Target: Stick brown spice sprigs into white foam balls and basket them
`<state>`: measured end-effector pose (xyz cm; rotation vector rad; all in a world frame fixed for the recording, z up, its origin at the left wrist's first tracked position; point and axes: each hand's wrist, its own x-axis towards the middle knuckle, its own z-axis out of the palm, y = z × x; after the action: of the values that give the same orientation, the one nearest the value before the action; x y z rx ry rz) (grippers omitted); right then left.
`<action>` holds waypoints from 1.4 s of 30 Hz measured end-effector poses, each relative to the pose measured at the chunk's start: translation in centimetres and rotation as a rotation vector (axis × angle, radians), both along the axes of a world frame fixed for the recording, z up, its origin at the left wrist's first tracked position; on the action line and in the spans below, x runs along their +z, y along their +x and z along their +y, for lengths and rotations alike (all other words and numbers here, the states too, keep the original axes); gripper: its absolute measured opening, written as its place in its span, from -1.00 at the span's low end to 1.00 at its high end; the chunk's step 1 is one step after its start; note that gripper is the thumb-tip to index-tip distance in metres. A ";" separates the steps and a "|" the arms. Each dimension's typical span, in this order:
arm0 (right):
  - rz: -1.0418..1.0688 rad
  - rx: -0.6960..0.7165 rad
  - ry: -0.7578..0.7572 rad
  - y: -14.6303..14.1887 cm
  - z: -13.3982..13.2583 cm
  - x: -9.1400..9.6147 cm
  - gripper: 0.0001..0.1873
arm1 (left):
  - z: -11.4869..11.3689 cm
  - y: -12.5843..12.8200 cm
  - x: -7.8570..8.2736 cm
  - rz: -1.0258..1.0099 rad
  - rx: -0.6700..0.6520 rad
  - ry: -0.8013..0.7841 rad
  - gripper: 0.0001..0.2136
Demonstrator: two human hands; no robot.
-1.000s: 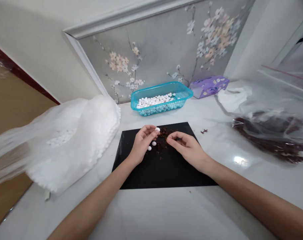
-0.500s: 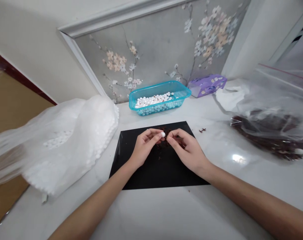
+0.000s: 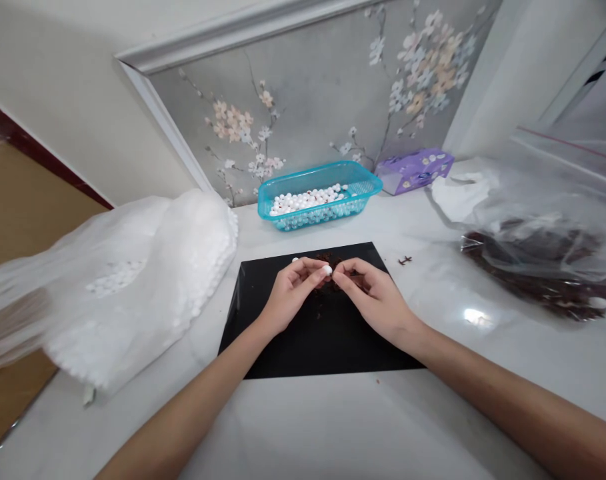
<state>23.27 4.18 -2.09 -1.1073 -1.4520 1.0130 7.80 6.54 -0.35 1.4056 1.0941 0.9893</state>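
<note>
My left hand [image 3: 290, 293] pinches a small white ball [image 3: 327, 270] between thumb and fingertips over the black mat [image 3: 313, 340]. A second white ball [image 3: 295, 260] lies on the mat just behind its knuckles. My right hand [image 3: 375, 297] is curled, its fingertips pinched together right beside the ball; what they hold is too small to make out. Between and behind both hands lies a small pile of dark brown bits [image 3: 331, 261].
A turquoise basket [image 3: 363, 193] of white balls stands behind the mat. A large clear bag of white balls [image 3: 133, 280] lies at the left. At the right are a clear bag of dark brown pieces [image 3: 537, 267], a purple tissue pack [image 3: 415, 170] and a loose brown bit [image 3: 405, 260].
My left hand lifted a white ball off the mat and brought it toward my right hand's fingertips. The two loose balls by my left palm are no longer visible.
</note>
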 end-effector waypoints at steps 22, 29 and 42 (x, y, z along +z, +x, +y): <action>-0.024 -0.035 -0.018 0.1 0.2 -0.1 -0.77 | 0.0 -0.3 -0.2 0.010 -0.009 -0.009 -0.78; -0.026 -0.021 -0.032 0.1 0.3 -0.1 -0.75 | 0.1 -0.5 -0.5 -0.037 -0.040 -0.027 -0.79; 0.038 0.048 -0.127 0.2 0.4 -0.4 -0.71 | 0.4 -1.0 -0.9 -0.052 -0.100 -0.009 -0.80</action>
<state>23.46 4.58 -2.45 -1.1418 -1.4053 1.1676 6.83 6.89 -1.28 1.4061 0.9802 0.9429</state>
